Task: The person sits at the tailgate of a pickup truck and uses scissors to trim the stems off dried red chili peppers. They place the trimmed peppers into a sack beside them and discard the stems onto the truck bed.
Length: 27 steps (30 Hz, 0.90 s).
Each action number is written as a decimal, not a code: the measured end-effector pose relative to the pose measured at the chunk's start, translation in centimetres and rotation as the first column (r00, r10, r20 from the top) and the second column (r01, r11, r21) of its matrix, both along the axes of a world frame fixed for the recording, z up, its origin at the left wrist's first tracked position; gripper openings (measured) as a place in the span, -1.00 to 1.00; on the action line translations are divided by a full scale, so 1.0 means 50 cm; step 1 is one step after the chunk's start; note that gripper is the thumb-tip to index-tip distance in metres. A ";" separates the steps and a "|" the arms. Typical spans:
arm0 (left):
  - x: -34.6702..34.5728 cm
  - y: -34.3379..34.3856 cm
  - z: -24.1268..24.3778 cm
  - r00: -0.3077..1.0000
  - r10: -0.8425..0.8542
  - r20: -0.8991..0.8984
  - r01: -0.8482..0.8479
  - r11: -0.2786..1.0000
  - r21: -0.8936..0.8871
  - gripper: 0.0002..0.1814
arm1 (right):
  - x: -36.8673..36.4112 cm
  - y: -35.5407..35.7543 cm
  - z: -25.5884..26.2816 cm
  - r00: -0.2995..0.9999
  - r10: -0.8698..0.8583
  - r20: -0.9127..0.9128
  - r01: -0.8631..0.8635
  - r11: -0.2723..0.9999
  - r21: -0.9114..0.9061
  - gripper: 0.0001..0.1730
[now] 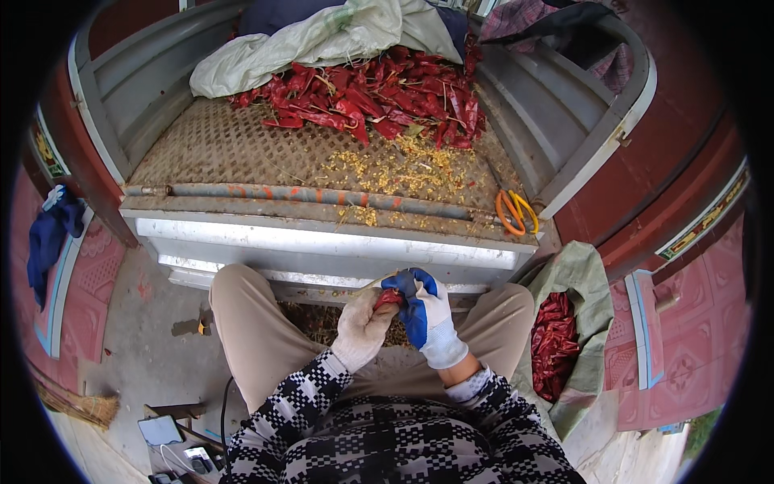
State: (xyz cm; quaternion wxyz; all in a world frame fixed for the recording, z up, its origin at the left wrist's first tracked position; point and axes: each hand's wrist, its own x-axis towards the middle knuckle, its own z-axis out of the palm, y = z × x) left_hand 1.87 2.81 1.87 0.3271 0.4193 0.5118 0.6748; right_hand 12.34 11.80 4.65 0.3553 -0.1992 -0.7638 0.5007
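My left hand (363, 327), in an off-white knit glove, grips a dried red chili pepper (388, 298) between thumb and fingers. Against the pepper's upper end are the bent fingers of my right hand (423, 314), which wears a white glove with blue-coated fingers. Those fingers hide part of the pepper, and a thin pale stalk (378, 281) shows beside them. Both hands are above my lap, in front of a metal truck bed. On its tread-plate floor (199, 145) lies a heap of dried red chili peppers (375, 97), with scattered yellow seeds (399, 169) nearer me.
Scissors with orange and yellow handles (514, 212) lie at the bed's right front corner. A woven sack (589, 357) holding red peppers stands by my right knee. Another white sack (302, 45) partly covers the heap. A phone (159, 431) rests at lower left, near a broom (91, 405).
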 end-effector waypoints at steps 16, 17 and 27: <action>-0.022 0.011 -0.034 0.979 -0.029 0.203 0.039 0.998 -0.046 -0.92 | -0.025 0.016 -0.067 0.996 0.022 -0.084 -0.044 0.963 -0.267 -0.68; -0.022 0.012 -0.055 0.909 -0.061 0.413 0.057 0.998 0.022 -0.89 | -0.024 0.020 -0.054 0.999 -0.019 -0.029 0.013 0.977 -0.214 -0.67; -0.026 -0.001 -0.038 0.767 0.209 -0.607 -0.257 0.966 0.008 -0.86 | -0.008 0.025 0.043 0.974 -0.116 0.196 -0.002 0.856 0.516 -0.82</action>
